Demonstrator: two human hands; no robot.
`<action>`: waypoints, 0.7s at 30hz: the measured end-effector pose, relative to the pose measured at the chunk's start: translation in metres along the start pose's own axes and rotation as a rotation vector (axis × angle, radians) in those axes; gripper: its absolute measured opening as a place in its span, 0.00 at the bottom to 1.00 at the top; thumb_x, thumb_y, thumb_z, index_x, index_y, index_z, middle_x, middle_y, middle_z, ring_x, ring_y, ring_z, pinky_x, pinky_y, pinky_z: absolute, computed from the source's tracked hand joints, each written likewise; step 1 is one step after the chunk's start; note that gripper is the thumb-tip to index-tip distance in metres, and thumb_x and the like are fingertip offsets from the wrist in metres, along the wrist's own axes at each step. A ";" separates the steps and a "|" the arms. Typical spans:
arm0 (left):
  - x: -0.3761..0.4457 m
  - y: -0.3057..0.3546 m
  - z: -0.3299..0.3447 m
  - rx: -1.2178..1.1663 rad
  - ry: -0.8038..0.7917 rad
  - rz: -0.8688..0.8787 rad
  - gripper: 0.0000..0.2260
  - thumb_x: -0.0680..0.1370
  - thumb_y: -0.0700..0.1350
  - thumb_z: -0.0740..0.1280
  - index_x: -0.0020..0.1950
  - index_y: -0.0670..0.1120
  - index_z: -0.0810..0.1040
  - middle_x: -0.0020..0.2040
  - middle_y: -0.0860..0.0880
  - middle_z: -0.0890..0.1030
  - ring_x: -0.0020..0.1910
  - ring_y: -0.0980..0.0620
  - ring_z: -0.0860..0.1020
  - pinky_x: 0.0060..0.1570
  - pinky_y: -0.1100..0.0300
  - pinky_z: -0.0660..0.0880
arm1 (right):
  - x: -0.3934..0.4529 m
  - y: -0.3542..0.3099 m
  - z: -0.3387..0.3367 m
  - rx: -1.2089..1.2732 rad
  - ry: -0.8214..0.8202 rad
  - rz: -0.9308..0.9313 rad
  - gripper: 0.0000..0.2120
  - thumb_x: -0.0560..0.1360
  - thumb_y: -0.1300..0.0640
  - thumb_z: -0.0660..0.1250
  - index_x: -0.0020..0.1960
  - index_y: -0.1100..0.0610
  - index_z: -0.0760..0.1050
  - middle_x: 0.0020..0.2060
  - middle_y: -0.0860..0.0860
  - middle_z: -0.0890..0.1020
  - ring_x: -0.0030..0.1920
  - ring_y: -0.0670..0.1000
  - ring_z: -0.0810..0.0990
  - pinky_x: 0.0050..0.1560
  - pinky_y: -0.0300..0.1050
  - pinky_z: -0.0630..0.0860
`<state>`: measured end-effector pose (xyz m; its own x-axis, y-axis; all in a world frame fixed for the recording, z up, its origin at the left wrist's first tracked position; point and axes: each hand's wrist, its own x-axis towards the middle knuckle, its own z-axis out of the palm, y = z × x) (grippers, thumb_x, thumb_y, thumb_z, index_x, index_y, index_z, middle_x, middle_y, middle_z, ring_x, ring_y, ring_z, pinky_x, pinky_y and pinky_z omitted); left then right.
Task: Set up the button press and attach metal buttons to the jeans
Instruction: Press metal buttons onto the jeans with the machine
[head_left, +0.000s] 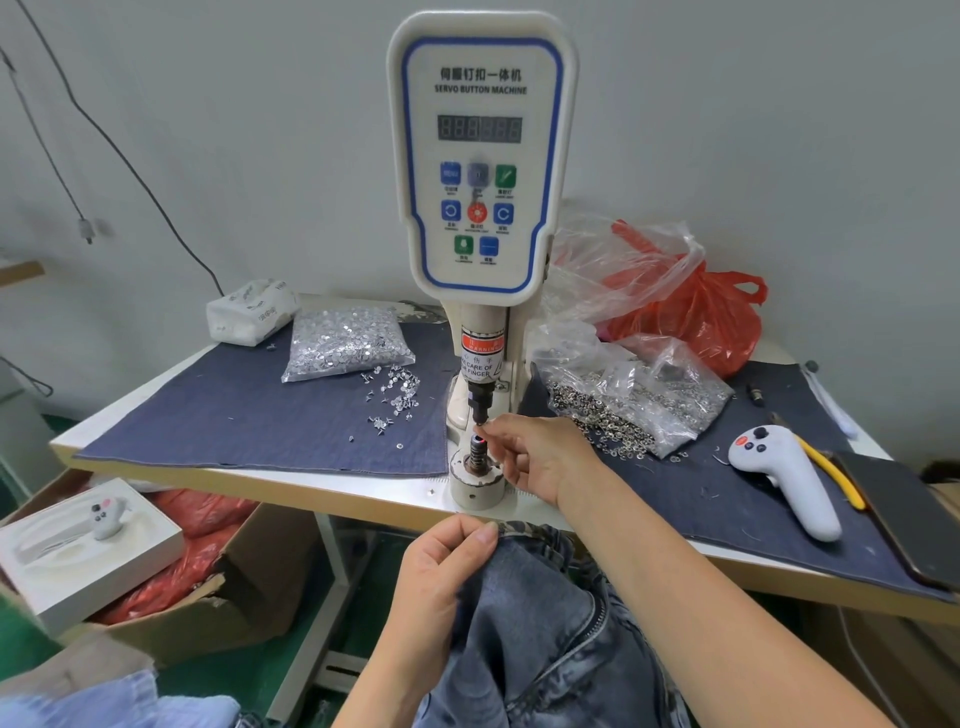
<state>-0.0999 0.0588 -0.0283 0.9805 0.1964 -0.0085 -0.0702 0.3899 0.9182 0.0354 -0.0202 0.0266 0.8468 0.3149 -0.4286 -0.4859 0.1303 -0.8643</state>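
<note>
Two hands are busy at the centre of the frame, and the job looks to be in its loading stage, not its pressing stage. The right hand (540, 457) reaches to the button press (480, 171), its fingertips pinched just under the upper punch (479, 410) and above the lower die (477, 449); it seems to be seating a small metal part there, though the part itself is too small to make out. The left hand (441, 566) grips the waistband of the jeans (540, 639) at lower centre, below the worktop (332, 496) edge and not yet under the punch. No attached button shows on the denim. Supplies lie ready: a bag of tacks (345, 340) at centre left, a bag of buttons (639, 400) at centre right. By my reading, positioning the waistband and pressing remain to be done.
</note>
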 end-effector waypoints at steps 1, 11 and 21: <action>0.000 0.000 0.000 0.000 0.001 0.001 0.07 0.69 0.45 0.69 0.35 0.42 0.80 0.36 0.40 0.78 0.35 0.48 0.76 0.37 0.58 0.75 | 0.000 0.000 0.000 0.004 -0.002 0.007 0.05 0.68 0.67 0.72 0.39 0.60 0.76 0.31 0.53 0.79 0.23 0.42 0.76 0.21 0.31 0.66; -0.002 0.002 0.000 0.033 0.009 0.004 0.08 0.69 0.45 0.72 0.34 0.42 0.79 0.38 0.39 0.77 0.37 0.46 0.74 0.39 0.56 0.73 | 0.003 -0.002 -0.001 0.040 -0.038 0.087 0.04 0.72 0.65 0.69 0.38 0.60 0.77 0.33 0.50 0.79 0.22 0.39 0.74 0.24 0.29 0.65; -0.002 0.001 0.000 0.051 -0.001 0.012 0.08 0.70 0.47 0.71 0.33 0.45 0.81 0.36 0.41 0.79 0.36 0.49 0.76 0.38 0.59 0.76 | 0.002 -0.005 -0.002 0.080 -0.075 0.104 0.04 0.73 0.66 0.66 0.40 0.62 0.76 0.27 0.50 0.82 0.22 0.39 0.75 0.26 0.29 0.67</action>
<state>-0.1019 0.0587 -0.0271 0.9799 0.1996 0.0027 -0.0721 0.3409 0.9373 0.0399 -0.0224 0.0291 0.7743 0.3994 -0.4909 -0.5881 0.1674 -0.7913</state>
